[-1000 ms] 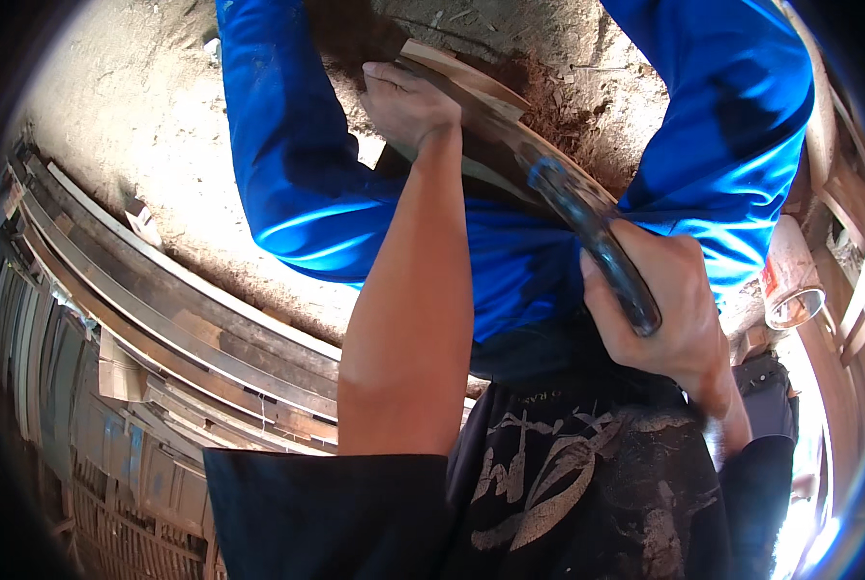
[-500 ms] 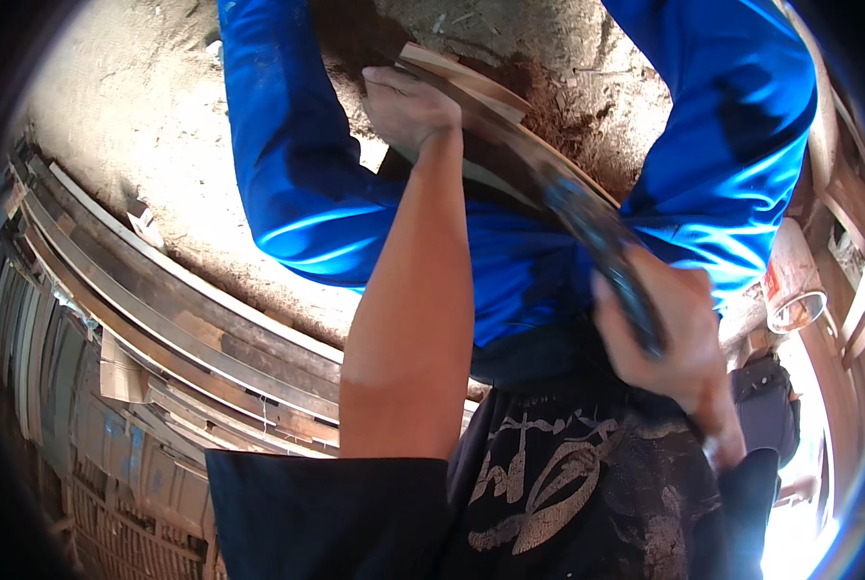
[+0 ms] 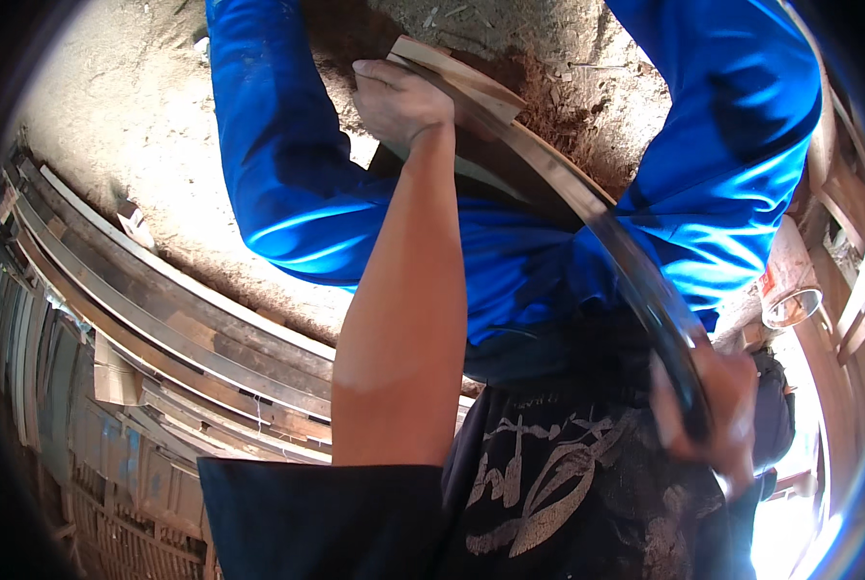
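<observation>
My left hand (image 3: pixel 405 104) is closed at the far end of a pale wooden board (image 3: pixel 461 79), which lies slanting over my lap. Its fingertips are partly hidden. My right hand (image 3: pixel 727 411), smeared by motion, is wrapped round the dark handle end of a long narrow tool that looks like a hand saw (image 3: pixel 635 271). The shiny blade runs from beside my right hip up to the board. Where exactly the blade meets the wood, I cannot tell. My legs in blue trousers (image 3: pixel 297 213) bend to either side of the board.
Brown shavings or dust (image 3: pixel 560 126) lie on the sandy ground (image 3: pixel 142 97) beyond the board. Long planks (image 3: pixel 210 319) are stacked at my left. On the right are a whitish container (image 3: pixel 790 290) and timber pieces (image 3: pixel 843 208).
My right hand has drawn the saw back, down and to the right, towards my hip. My left hand and the board have shifted slightly left in view.
</observation>
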Demonstrator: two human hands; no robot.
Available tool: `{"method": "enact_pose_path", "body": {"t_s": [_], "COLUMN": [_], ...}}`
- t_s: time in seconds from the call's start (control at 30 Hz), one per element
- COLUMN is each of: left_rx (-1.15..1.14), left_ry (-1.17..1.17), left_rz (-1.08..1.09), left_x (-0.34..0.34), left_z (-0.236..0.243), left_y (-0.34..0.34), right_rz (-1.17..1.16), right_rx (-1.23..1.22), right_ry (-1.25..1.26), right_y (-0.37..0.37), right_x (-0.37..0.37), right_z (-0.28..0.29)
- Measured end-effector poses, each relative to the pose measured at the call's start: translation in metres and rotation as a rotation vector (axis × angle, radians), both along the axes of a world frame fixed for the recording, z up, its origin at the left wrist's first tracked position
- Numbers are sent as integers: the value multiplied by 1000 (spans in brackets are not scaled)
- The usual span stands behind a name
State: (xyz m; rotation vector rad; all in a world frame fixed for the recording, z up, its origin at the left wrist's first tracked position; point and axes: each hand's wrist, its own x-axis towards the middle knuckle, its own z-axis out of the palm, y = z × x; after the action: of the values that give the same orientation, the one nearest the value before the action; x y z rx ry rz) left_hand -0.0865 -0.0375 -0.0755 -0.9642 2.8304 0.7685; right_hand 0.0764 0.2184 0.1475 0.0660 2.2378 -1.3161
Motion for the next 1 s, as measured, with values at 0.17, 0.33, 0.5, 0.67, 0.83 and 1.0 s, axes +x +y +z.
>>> {"method": "enact_pose_path", "body": {"t_s": [0.17,0.33,0.5,0.67,0.83,1.0], "left_rx": [-6,86,-49,75,-38,-124], "left_ry": [-43,-29,-12,-114,-69,151], "left_rz": [-19,-22,-1,-66,-62,-219], "left_x": [3,1,5,-1,1,18], "left_z": [-3,-11,-9,-11,-13,-16], "left_y": [12,24,6,35,15,10], "right_rz": [8,-147,221,-2,-110,9], "right_rx": [67,-107,53,115,-21,164], "right_ry": [76,73,151,-262,-134,-115], "right_y": [-9,-57,33,-26,-48,-31], "right_x": [-7,-60,6,-34,-47,-6], "right_z": [-12,-57,29,-7,-26,33]}}
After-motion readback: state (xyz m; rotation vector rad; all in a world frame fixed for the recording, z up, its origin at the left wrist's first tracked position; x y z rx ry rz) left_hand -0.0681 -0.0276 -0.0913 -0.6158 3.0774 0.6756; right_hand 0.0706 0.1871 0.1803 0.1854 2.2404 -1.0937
